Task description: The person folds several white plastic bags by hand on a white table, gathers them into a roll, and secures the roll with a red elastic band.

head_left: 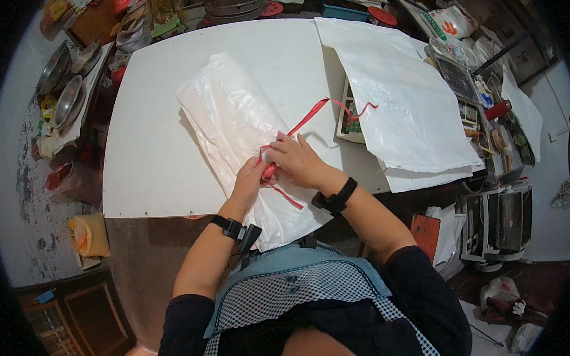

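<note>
A filled white plastic sack (234, 99) lies slantwise on the white table, its gathered mouth toward my body and overhanging the front edge. Around its neck runs a red plastic ribbon (313, 111), with one tail stretching to the upper right and a short end hanging below. My left hand (250, 180) grips the gathered neck and the red ribbon there. Just to the right, my right hand (297, 159) bends over the neck with its fingers at the ribbon; whether they pinch it is partly hidden.
The white tabletop (145, 136) ends at a front edge near my waist. Flat white woven sacks (400, 92) partly cover a scale (348, 122) on the right. Metal bowls (69, 101) stand at the left, and a red thread spool (498, 110) lies among clutter at the right.
</note>
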Motion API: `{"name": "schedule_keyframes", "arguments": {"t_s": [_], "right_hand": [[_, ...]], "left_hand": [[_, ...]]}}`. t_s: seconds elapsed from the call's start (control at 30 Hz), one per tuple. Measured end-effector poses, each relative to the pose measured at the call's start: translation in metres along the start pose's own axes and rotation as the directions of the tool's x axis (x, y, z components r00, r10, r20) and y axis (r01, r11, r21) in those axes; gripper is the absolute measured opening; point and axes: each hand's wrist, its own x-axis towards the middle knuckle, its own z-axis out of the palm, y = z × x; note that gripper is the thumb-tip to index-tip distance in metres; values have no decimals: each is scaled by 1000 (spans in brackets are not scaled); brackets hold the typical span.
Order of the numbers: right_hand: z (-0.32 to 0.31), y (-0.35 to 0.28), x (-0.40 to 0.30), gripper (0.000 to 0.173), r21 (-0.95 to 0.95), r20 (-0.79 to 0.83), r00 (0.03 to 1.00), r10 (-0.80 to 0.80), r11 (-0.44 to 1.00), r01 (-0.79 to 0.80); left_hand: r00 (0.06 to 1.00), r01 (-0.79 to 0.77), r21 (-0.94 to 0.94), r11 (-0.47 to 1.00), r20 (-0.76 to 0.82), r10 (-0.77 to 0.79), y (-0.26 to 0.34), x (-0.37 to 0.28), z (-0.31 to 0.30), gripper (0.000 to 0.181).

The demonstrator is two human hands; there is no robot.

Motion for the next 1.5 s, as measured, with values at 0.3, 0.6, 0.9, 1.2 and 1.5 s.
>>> {"name": "schedule_keyframes", "arguments": {"t_s": [0.3,0.6,0.9,1.2,1.5], "right_hand": [[14,23,13,19,227,63,991,120,965,-131],[-12,92,58,31,647,258,387,885,139,-749],[77,144,20,27,-79,192,744,640,765,-639],[51,66,59,30,529,766,367,527,-194,-826],[14,43,66,34,592,779,499,381,-182,-785]], "left_hand": [[999,45,-38,998,12,-44,-2,1,0,19],[994,15,-77,997,-104,-23,1,-5,-7,23],[600,260,821,509,-550,581,12,1,-41,78],[931,36,-32,999,-363,-45,15,21,-66,71],[973,226,-487,844,65,-224,23,16,-73,45]]}}
